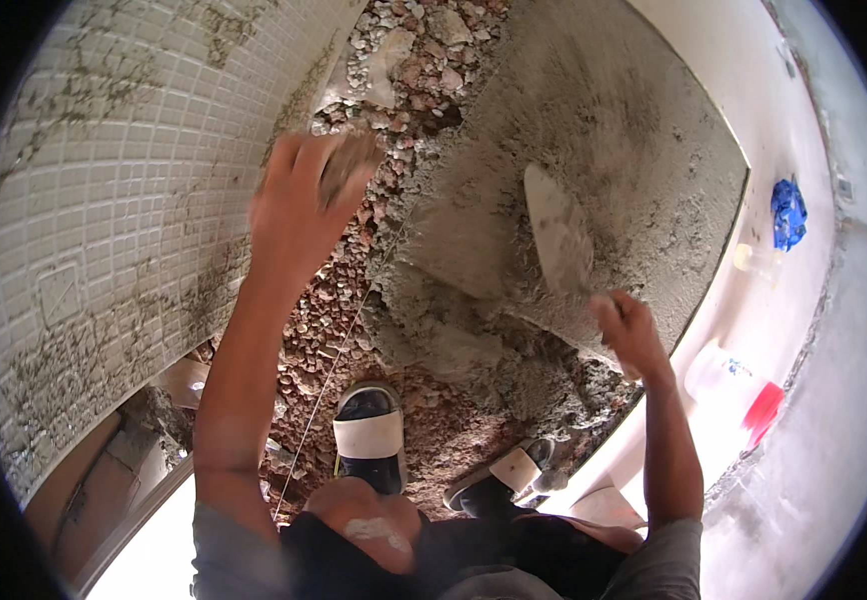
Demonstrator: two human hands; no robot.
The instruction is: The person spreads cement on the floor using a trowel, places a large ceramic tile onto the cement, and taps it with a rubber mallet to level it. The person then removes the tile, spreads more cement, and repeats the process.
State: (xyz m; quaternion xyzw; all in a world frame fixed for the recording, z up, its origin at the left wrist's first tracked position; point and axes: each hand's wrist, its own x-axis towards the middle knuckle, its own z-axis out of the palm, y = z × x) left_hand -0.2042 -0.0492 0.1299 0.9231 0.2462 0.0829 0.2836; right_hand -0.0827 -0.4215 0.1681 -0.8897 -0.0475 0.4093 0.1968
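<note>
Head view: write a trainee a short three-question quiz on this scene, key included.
1. Which hand grips the trowel?
2. True or false: the blue item lies to the right of the grey mortar in the picture.
3. What colour are the sandal straps? a) red b) white c) green

Key: 1. The right hand. 2. True. 3. b.
</note>
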